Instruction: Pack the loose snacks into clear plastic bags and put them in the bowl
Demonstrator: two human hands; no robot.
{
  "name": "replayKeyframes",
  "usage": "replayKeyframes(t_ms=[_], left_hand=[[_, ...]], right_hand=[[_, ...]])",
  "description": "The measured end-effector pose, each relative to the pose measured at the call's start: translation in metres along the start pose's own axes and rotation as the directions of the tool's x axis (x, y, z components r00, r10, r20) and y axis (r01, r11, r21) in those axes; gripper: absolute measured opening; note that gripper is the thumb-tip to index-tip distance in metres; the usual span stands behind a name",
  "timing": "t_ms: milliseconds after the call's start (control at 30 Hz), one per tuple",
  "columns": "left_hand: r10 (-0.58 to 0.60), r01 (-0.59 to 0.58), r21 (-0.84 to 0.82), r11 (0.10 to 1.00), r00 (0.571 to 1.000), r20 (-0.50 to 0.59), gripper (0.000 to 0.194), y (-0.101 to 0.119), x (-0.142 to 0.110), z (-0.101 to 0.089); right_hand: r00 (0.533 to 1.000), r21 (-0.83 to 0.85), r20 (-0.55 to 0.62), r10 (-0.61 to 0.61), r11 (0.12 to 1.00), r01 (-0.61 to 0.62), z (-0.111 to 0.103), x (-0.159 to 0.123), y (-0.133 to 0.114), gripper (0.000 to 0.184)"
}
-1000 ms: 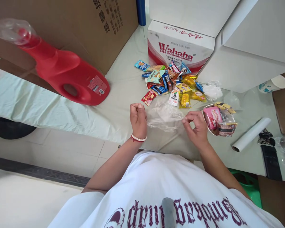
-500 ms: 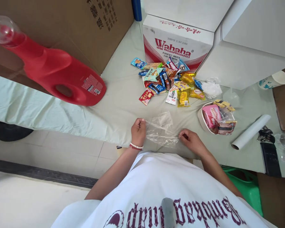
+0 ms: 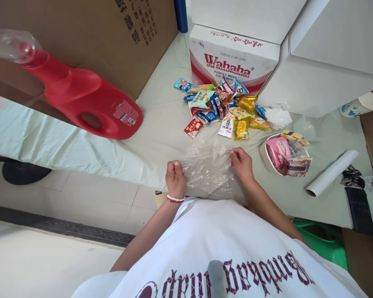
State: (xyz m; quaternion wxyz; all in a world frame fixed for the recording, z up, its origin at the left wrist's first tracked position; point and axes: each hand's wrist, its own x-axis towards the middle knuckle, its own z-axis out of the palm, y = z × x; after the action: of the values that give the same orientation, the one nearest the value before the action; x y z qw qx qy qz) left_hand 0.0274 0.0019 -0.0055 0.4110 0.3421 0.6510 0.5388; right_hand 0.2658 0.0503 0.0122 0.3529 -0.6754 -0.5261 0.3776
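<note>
A clear plastic bag (image 3: 209,171) is stretched out between my hands, over the front part of the table. My left hand (image 3: 175,179) pinches its left side between thumb and fingers; a white bead bracelet circles that wrist. On the other side, my right hand (image 3: 242,165) grips the bag's right edge, a little farther from my body. Beyond the bag lies a pile of wrapped snacks (image 3: 217,105) in many colours. Close to my right hand stands a white bowl (image 3: 266,159) holding several packaged snacks, among them a pink packet (image 3: 279,151).
A red jug (image 3: 93,101) lies at the left, beside a large brown carton (image 3: 90,41). Behind the snacks stands a Wahaba-type water carton, lettered Wahaha (image 3: 233,62). To the right are a white roll (image 3: 332,173), a paper cup (image 3: 362,104) and a black phone-like object (image 3: 359,211).
The bag came nearer my body, then was spread wider and flatter. My right hand has moved up and away from me along its edge; my left hand has shifted slightly left.
</note>
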Motion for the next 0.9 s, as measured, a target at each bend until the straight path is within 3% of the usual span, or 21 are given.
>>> replayKeyframes(t_ms=[133,200,233,267,333,400,433,467,500,633,800,900], left_hand=[[0.098,-0.065,0.24,0.969,0.987,-0.125,0.025,0.002,0.006,-0.025],[0.275,-0.183,0.413,0.892,0.946,-0.174,0.034,0.013,0.006,-0.034],[0.385,-0.273,0.489,0.829,0.912,-0.144,0.036,0.021,0.005,-0.036],[0.49,-0.39,0.543,0.744,0.871,-0.046,0.034,0.029,0.005,-0.035],[0.573,-0.633,0.507,0.585,0.765,0.294,0.025,0.044,0.006,-0.026],[0.488,-0.775,0.382,0.504,0.62,0.614,0.027,0.051,0.011,-0.008],[0.42,-0.799,0.365,0.478,0.573,0.704,0.031,0.051,0.016,0.001],[0.354,-0.802,0.394,0.449,0.564,0.746,0.036,0.049,0.021,0.009],[0.294,-0.79,0.45,0.416,0.585,0.756,0.042,0.044,0.027,0.016],[0.166,-0.708,0.639,0.299,0.699,0.696,0.058,0.019,0.044,0.022],[0.181,-0.707,0.663,0.246,0.706,0.685,0.068,0.003,0.037,0.011],[0.162,-0.701,0.677,0.225,0.712,0.683,0.075,0.003,0.032,0.011]], right_hand=[[0.998,0.018,-0.061,0.035,0.999,-0.034,-0.004,-0.002,0.008,0.027],[0.998,0.015,-0.059,0.036,0.999,-0.036,-0.007,-0.003,0.01,0.027],[0.998,0.008,-0.06,0.033,0.999,-0.032,-0.007,-0.004,0.01,0.027],[0.998,-0.002,-0.061,0.027,1.0,-0.027,-0.007,-0.004,0.01,0.028],[0.998,-0.027,-0.058,0.018,0.999,-0.019,-0.006,-0.005,0.009,0.028],[0.999,-0.061,-0.049,0.005,0.998,-0.008,-0.006,-0.004,0.007,0.03],[0.999,-0.08,-0.052,-0.005,0.997,0.001,-0.006,-0.003,0.006,0.031],[0.998,-0.098,-0.063,-0.018,0.995,0.012,-0.008,-0.002,0.007,0.031],[0.996,-0.113,-0.085,-0.032,0.993,0.023,-0.012,0.0,0.008,0.032],[0.974,-0.187,-0.218,-0.067,0.982,0.025,-0.035,0.001,0.022,0.033],[0.998,-0.514,-0.061,-0.032,0.858,-0.004,-0.056,-0.017,0.02,0.021],[0.972,-0.644,-0.122,-0.2,0.761,0.076,-0.052,-0.013,-0.008,0.031]])
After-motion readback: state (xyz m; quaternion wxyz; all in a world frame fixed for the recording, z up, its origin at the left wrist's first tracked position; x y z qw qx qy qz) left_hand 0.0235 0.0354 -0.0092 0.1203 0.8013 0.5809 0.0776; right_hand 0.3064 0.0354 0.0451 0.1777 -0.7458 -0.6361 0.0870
